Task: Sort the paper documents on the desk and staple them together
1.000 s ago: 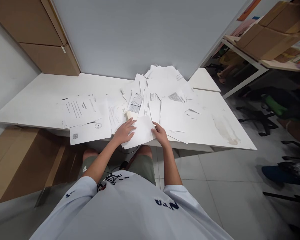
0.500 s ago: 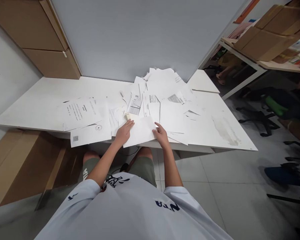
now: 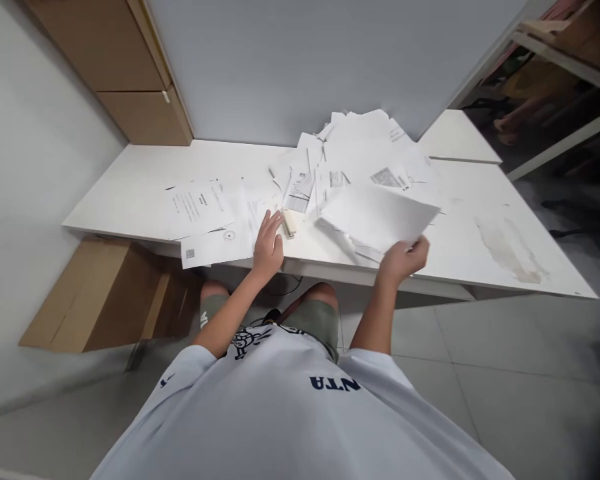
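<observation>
My right hand (image 3: 403, 261) is raised above the table's front edge and shut on a sheaf of white paper (image 3: 380, 217), which tilts up and to the right. My left hand (image 3: 269, 246) is open, with spread fingers, at the front edge. Beside its fingertips lies a small cream stapler (image 3: 289, 223). A loose heap of white papers (image 3: 365, 148) covers the back of the white table (image 3: 125, 193). Printed sheets (image 3: 198, 209) lie to the left of my left hand, one with a small QR code (image 3: 190, 254).
A brownish stain (image 3: 510, 250) marks the table's right side. A grey partition (image 3: 300, 67) rises behind the table, with brown cabinets (image 3: 130, 73) at back left. A cardboard box (image 3: 110, 300) stands below the front left edge. Tiled floor lies to the right.
My right hand has lifted the sheaf off the table and moved right with it. My left hand has come off the sheaf. The view has swung slightly right.
</observation>
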The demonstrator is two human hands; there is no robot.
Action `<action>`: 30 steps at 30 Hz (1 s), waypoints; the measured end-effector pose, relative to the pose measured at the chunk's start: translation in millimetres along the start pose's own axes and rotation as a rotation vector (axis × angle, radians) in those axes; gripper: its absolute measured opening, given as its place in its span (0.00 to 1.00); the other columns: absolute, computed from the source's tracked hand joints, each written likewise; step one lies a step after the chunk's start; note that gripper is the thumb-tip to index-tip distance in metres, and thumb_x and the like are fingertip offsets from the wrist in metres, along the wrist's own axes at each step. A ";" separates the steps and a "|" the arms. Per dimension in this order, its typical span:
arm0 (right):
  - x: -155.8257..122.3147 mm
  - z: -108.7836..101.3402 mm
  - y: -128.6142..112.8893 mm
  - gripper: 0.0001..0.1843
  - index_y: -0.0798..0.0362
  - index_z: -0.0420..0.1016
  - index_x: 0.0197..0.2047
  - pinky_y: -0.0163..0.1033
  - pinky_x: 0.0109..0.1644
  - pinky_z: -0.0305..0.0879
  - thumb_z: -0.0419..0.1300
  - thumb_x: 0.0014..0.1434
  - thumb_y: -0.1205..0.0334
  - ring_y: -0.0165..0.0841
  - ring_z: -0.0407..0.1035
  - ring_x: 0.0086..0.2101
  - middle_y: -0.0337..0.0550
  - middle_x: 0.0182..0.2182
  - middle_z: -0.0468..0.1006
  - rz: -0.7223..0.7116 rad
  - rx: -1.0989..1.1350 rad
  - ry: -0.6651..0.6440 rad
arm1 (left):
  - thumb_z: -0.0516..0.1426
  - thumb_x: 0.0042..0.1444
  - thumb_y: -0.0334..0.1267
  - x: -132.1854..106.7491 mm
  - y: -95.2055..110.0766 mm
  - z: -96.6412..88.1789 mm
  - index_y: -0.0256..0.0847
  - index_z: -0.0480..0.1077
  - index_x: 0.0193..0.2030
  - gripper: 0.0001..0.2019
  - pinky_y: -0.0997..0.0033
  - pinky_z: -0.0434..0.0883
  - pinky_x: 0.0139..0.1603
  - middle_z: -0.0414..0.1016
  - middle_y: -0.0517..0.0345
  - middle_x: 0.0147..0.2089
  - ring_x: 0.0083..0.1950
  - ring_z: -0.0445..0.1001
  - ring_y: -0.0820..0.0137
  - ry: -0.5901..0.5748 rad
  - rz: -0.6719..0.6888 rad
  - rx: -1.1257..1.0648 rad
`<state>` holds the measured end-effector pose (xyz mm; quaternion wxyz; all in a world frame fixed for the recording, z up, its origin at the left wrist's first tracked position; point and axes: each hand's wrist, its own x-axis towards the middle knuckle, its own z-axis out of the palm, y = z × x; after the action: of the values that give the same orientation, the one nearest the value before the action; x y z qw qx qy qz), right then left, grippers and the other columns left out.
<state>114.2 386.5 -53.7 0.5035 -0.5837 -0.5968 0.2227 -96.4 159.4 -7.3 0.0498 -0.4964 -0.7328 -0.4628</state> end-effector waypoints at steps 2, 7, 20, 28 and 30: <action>21.7 13.8 -0.6 0.29 0.58 0.64 0.62 0.64 0.60 0.57 0.44 0.62 0.55 0.53 0.66 0.55 0.66 0.54 0.69 0.058 0.008 0.062 | 0.38 0.70 0.42 -32.6 -3.8 -27.1 0.46 0.62 0.63 0.21 0.44 0.56 0.73 0.63 0.52 0.69 0.76 0.48 0.60 0.052 -0.015 0.044; 51.9 74.4 -8.6 0.36 0.61 0.56 0.67 0.68 0.61 0.52 0.37 0.66 0.45 0.56 0.58 0.63 0.77 0.61 0.58 0.133 0.065 0.058 | 0.38 0.68 0.35 -163.3 -58.3 -74.5 0.42 0.68 0.53 0.20 0.45 0.67 0.65 0.73 0.47 0.58 0.68 0.63 0.60 0.116 -0.391 0.287; -201.7 229.4 -187.6 0.25 0.54 0.68 0.59 0.53 0.63 0.60 0.49 0.66 0.49 0.43 0.64 0.59 0.54 0.57 0.72 -0.719 0.373 -1.038 | 0.43 0.59 0.30 -275.3 -96.6 -67.4 0.48 0.71 0.44 0.18 0.38 0.69 0.61 0.71 0.47 0.56 0.62 0.69 0.52 -0.030 -0.691 0.327; -244.8 229.2 -190.9 0.40 0.61 0.52 0.70 0.56 0.59 0.57 0.58 0.63 0.50 0.53 0.65 0.55 0.62 0.57 0.73 -0.913 0.048 -1.173 | 0.44 0.58 0.28 -278.2 -99.8 -75.1 0.48 0.72 0.40 0.17 0.44 0.72 0.59 0.73 0.47 0.53 0.58 0.72 0.54 -0.065 -0.740 0.267; -244.3 224.3 -191.8 0.37 0.61 0.52 0.70 0.55 0.57 0.57 0.55 0.65 0.51 0.53 0.66 0.53 0.60 0.54 0.75 -0.940 0.024 -1.149 | 0.45 0.57 0.28 -278.0 -100.1 -75.5 0.48 0.73 0.39 0.17 0.45 0.72 0.59 0.74 0.48 0.51 0.57 0.73 0.54 -0.060 -0.738 0.242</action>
<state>-215.6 191.6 -61.5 0.1606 -0.0527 -0.9505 0.2607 -63.3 -92.9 -175.4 -0.0834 -0.2033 -0.9125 -0.3450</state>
